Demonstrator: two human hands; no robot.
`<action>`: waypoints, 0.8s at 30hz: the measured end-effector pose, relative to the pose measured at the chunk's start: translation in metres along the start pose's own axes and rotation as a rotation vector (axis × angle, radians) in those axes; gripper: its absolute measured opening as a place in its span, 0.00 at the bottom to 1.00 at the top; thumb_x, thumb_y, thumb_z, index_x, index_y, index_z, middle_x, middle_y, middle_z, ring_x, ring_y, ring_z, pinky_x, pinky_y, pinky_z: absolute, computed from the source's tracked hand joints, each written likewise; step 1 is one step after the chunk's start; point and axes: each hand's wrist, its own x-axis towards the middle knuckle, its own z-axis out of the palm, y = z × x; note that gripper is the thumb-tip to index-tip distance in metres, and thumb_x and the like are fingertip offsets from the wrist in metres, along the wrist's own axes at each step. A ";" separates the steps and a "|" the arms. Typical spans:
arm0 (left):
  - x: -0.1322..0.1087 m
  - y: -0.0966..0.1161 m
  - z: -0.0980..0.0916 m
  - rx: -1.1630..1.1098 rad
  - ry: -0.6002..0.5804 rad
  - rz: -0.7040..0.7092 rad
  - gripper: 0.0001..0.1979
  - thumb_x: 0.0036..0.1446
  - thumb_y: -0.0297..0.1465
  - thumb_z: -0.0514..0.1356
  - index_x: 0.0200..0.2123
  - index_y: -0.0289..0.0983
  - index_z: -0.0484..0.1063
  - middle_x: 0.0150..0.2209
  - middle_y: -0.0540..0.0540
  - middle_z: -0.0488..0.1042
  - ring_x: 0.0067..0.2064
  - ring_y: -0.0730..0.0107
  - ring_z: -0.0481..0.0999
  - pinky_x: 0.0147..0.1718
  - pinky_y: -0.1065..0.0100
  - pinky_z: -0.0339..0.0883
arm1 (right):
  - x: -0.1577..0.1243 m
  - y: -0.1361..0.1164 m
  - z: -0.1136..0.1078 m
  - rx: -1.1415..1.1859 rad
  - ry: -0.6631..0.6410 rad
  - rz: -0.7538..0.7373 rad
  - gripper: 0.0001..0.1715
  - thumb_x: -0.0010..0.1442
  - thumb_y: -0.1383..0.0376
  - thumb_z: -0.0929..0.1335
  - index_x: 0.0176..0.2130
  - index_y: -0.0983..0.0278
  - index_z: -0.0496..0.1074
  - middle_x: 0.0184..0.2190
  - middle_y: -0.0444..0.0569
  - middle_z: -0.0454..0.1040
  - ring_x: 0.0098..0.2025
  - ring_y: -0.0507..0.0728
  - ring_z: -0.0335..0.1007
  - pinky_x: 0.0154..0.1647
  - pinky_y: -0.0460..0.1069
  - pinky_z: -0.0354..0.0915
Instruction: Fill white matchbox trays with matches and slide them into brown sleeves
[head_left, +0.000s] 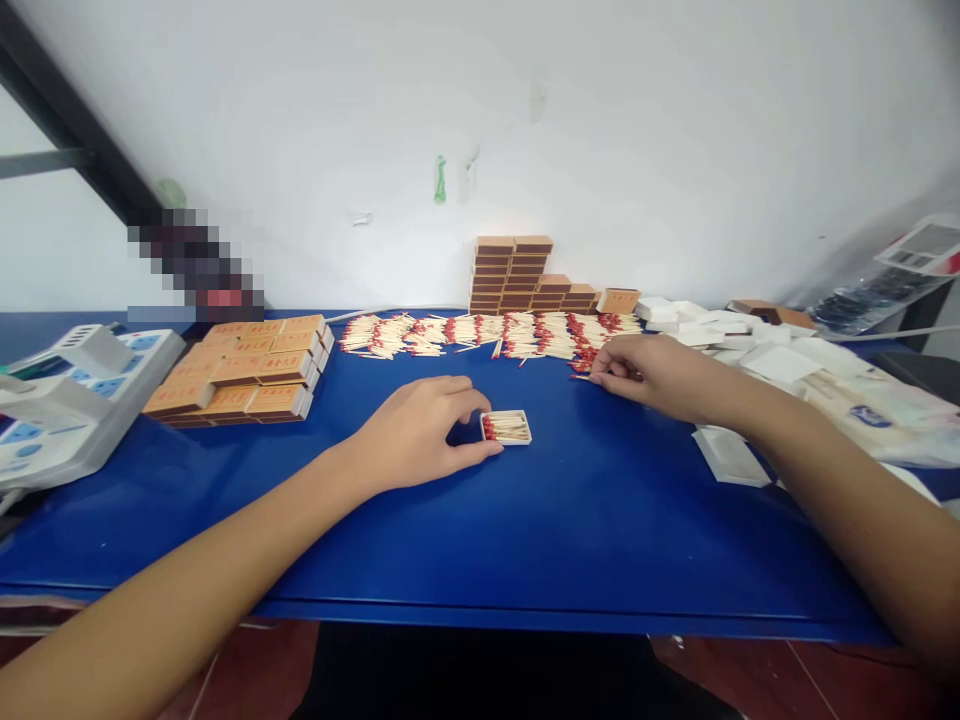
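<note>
A small white matchbox tray (517, 441) lies on the blue table, filled with red-tipped matches (511, 426). Thumb and fingers of my left hand (420, 430) grip the tray's left end. Further right and back, my right hand (649, 375) pinches at the right end of a long row of loose matches (472, 330). A match (582, 377) shows at its fingertips; whether more are held is hidden by the fingers. The row's matches lie in bunches, with many red heads visible.
Closed matchboxes (251, 370) are stacked at left, beside a white power strip (112, 400). More matchboxes (510, 275) stand against the wall. Empty white trays (780, 360) heap up at right near a plastic packet (885, 415). One tray (729, 456) lies by my right forearm.
</note>
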 end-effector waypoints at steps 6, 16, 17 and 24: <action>0.003 0.002 0.004 0.009 0.013 0.016 0.13 0.67 0.40 0.70 0.49 0.38 0.81 0.39 0.48 0.78 0.38 0.65 0.77 0.37 0.65 0.66 | -0.007 -0.030 0.001 -0.005 0.038 -0.132 0.17 0.72 0.52 0.65 0.37 0.58 0.74 0.28 0.48 0.74 0.30 0.57 0.67 0.32 0.52 0.58; 0.012 0.010 0.012 0.041 0.009 0.035 0.15 0.68 0.43 0.70 0.47 0.37 0.81 0.38 0.47 0.78 0.38 0.64 0.77 0.37 0.64 0.67 | -0.021 -0.092 0.023 0.042 0.056 -0.286 0.09 0.75 0.61 0.65 0.42 0.59 0.73 0.41 0.50 0.79 0.33 0.56 0.73 0.33 0.51 0.62; 0.012 0.010 0.012 0.042 0.010 0.033 0.15 0.68 0.43 0.70 0.47 0.36 0.81 0.38 0.47 0.78 0.38 0.64 0.77 0.37 0.64 0.67 | -0.022 -0.094 0.024 0.041 0.068 -0.291 0.09 0.75 0.61 0.65 0.42 0.60 0.73 0.41 0.50 0.79 0.32 0.55 0.73 0.33 0.51 0.62; 0.011 0.008 0.012 0.015 0.025 0.050 0.14 0.67 0.40 0.71 0.48 0.36 0.81 0.36 0.49 0.76 0.37 0.65 0.76 0.36 0.65 0.66 | -0.020 -0.082 0.020 0.077 0.077 -0.277 0.09 0.74 0.61 0.67 0.44 0.59 0.76 0.37 0.48 0.78 0.34 0.56 0.73 0.35 0.50 0.63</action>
